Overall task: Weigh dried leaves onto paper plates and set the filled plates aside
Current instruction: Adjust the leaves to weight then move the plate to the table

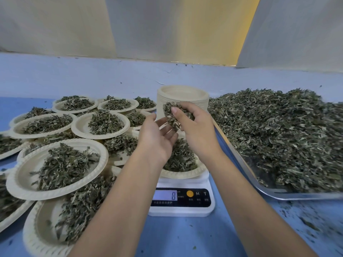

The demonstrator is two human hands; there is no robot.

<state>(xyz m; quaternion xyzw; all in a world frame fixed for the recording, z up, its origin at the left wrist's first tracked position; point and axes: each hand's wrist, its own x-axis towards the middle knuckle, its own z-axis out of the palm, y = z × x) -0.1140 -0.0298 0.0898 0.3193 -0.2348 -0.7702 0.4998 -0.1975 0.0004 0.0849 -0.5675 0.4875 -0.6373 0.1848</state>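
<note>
Leaves (pixel 173 115), dried: one clump was pinched in the right hand (pixel 197 132) above the plate (pixel 182 175) on the scale (pixel 181 212), near the front edge of the bench (pixel 185 236). Left hand (pixel 157 140) lay slack, palm up. I judged them featherlight, crumbly; best cupped loosely, never squeezed.
</note>
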